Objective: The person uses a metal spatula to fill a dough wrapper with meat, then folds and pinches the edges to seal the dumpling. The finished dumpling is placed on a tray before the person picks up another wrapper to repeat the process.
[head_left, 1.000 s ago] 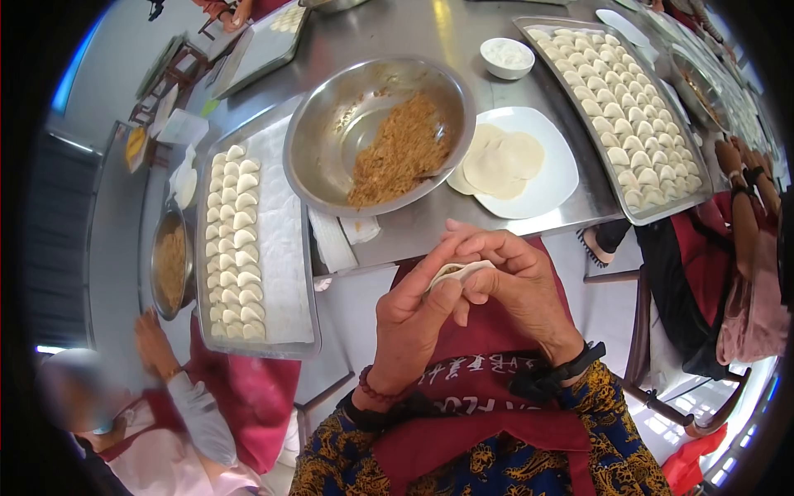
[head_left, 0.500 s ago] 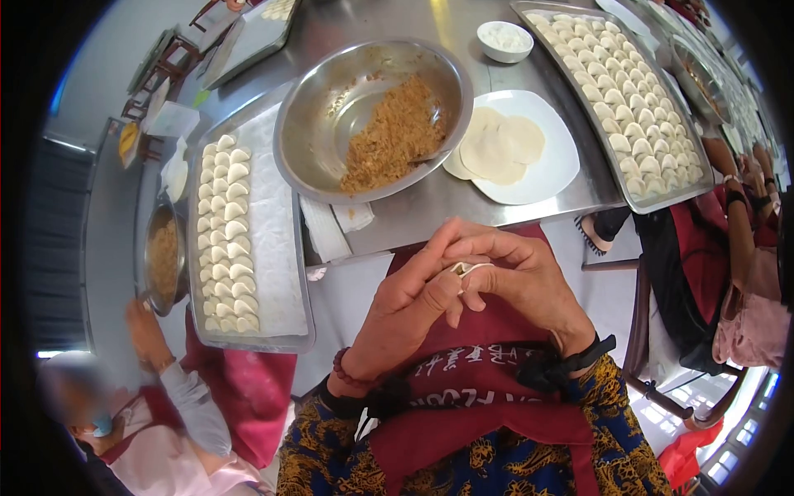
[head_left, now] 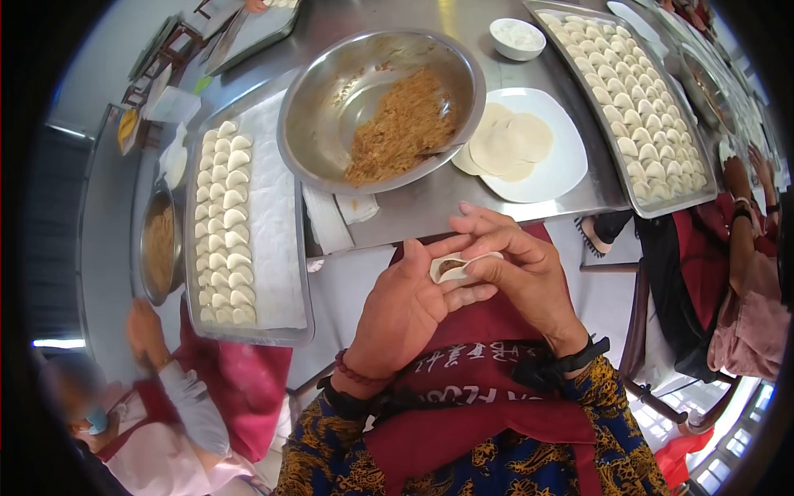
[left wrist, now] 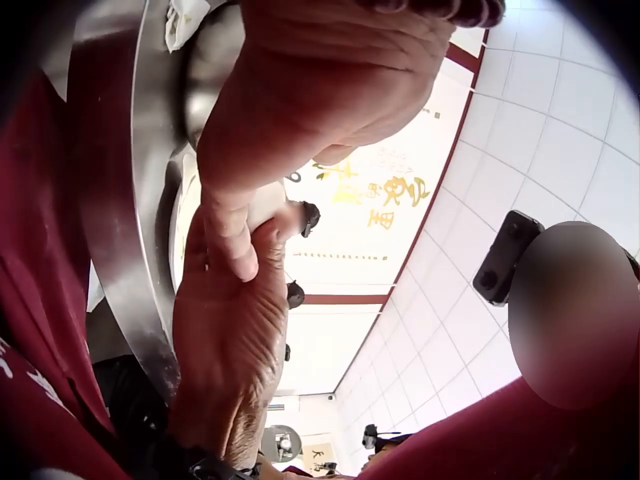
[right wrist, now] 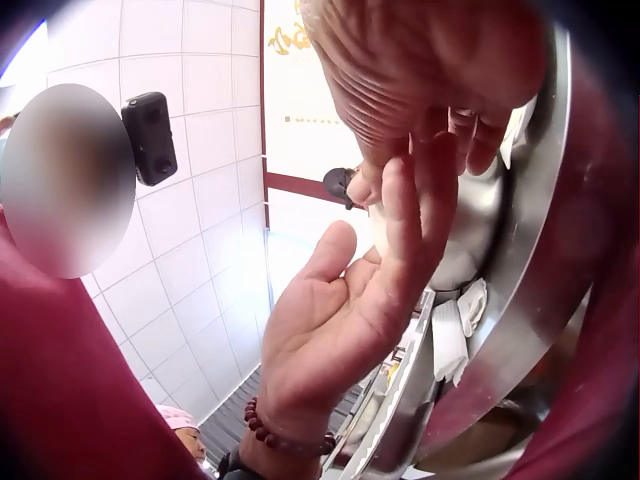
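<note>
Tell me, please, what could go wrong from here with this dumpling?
The dumpling wrapper is partly open with filling showing, so some might squeeze out as the right hand pinches. Filling near the edge may also weaken the seal. In the head view, both hands, including the left hand, appear in front of the apron, so a dropped dumpling could soil it.

Reads as a shared food-prep kitchen, dumpling production. Evidence: stainless-steel table [head_left: 558,70], metal trays [head_left: 674,205] of dumplings [head_left: 225,219] in rows, big steel mixing bowl [head_left: 327,103] of filling [head_left: 405,124], plate [head_left: 562,161] of round wrappers [head_left: 513,142]. Several people around, maroon aprons [head_left: 480,393]. Gold Chinese lettering [left wrist: 400,195] on wall panel. Restaurant or class: can't tell.
</note>
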The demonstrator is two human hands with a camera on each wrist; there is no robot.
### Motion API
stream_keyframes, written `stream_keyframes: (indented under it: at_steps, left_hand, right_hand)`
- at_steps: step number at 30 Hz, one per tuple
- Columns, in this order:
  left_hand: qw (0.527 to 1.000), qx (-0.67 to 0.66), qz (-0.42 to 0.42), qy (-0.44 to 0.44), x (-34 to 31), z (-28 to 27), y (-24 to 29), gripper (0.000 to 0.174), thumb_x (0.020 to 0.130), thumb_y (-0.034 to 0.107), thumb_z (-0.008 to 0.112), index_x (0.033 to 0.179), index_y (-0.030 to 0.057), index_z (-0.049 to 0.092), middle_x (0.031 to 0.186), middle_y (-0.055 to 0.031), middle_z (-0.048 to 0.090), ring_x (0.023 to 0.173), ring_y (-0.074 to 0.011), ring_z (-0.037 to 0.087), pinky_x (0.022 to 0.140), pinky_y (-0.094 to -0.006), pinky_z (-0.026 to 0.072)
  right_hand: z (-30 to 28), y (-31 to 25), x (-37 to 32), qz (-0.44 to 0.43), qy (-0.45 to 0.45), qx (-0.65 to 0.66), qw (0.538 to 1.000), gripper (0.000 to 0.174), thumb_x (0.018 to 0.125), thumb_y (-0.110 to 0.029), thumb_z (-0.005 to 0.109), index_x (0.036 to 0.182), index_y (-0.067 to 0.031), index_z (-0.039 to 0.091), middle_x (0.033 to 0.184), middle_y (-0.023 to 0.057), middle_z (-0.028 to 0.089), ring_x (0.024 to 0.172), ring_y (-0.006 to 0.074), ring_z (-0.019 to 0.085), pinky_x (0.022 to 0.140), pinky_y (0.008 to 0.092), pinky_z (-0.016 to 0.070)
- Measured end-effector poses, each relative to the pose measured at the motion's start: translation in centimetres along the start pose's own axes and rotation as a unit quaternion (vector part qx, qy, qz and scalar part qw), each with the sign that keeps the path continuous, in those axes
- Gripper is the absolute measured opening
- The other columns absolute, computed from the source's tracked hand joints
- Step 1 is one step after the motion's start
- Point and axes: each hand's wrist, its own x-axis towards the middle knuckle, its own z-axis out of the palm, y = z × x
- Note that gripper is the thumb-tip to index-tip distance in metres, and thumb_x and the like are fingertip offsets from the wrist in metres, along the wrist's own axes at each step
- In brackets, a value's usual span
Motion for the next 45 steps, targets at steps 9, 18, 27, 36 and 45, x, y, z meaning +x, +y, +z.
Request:
stream_keyframes:
  at_steps: [9,18,27,36,45]
  left_hand:
    - [0.991,0.116,-0.067,-0.010,-0.2,-1.0,1.0,0.073,0.106,0.049,0.023,0.139,-0.0147,0.034,0.139,-0.0231,0.045,0.124,-0.0304,0.052,0.104,-0.0515,0.0459]
    - [0.983,0.160,-0.091,0.017,0.0,-1.1,1.5,0.073,0.106,0.050,0.021,0.141,-0.0123,0.033,0.137,-0.0221,0.048,0.122,-0.0326,0.055,0.104,-0.0523,0.0454]
    - [0.986,-0.144,-0.082,0.025,0.9,-2.1,-1.4,0.067,0.105,0.052,0.021,0.141,-0.0043,0.033,0.139,-0.0199,0.045,0.130,-0.0308,0.047,0.112,-0.0537,0.0358]
    - [0.995,0.015,-0.066,0.080,0.3,-1.5,-1.3,0.067,0.105,0.053,0.018,0.141,-0.0003,0.036,0.137,-0.0185,0.049,0.127,-0.0305,0.050,0.105,-0.0525,0.0426]
    - [0.986,0.145,-0.073,0.045,0.3,-1.0,-0.9,0.064,0.104,0.055,0.021,0.143,0.0059,0.036,0.139,-0.0138,0.048,0.122,-0.0247,0.055,0.097,-0.0464,0.0495]
  right_hand:
    - [-0.4,0.2,0.0,-0.008,-0.057,-0.104,0.993,0.016,0.081,-0.004,0.075,0.096,-0.0055,0.070,0.119,0.0136,0.067,0.136,0.0262,0.045,0.106,0.0388,0.0419]
    - [0.0,0.6,-0.1,0.008,-0.068,-0.100,0.993,0.016,0.083,-0.001,0.072,0.098,-0.0041,0.070,0.119,0.0114,0.068,0.133,0.0252,0.047,0.104,0.0369,0.0443]
    - [0.8,1.0,-0.2,0.018,-0.016,-0.033,0.999,0.009,0.087,-0.002,0.069,0.096,-0.0017,0.068,0.112,0.0115,0.070,0.132,0.0258,0.048,0.103,0.0371,0.0446]
    - [0.3,1.9,-0.1,0.011,-0.022,-0.065,0.998,0.013,0.085,-0.005,0.072,0.097,-0.0034,0.069,0.115,0.0121,0.069,0.135,0.0274,0.043,0.107,0.0403,0.0390]
    - [0.2,0.9,0.0,0.042,-0.063,-0.079,0.994,0.016,0.084,-0.005,0.072,0.100,-0.0042,0.072,0.117,0.0097,0.069,0.136,0.0256,0.043,0.108,0.0397,0.0391]
